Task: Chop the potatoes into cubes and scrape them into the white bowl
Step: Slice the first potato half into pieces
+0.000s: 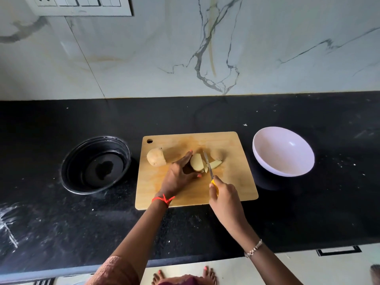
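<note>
Head view looks straight down on the potato half (196,163) I am cutting, which lies near the middle of the wooden cutting board (236,182) with its pale cut face turned up. My left hand (178,174) holds it steady, fingers reaching over its far side and thumb pressed against its near side. My right hand (223,192) is wrapped around the yellow handle of the knife (208,164), whose blade points away from me and stands just to the right of the half. A couple of cut wedges (216,163) lie beside the blade on its right. Another potato piece (156,157), skin still on, rests at the back left of the board, apart from my fingers and near the hanging hole in the corner. To the right of the board, well off its edge, sits the white bowl (265,149); I see only its smooth pale inside. To the left sits a black round bowl (128,155) with a glossy patch on its bottom; whether that is liquid I cannot tell. Everything stands on a black counter (205,112) flecked with white specks, backed by a veined marble wall (144,58) with a switch panel (82,5) at the top left. A red thread (163,199) circles my left wrist and a bracelet (254,248) my right.
</note>
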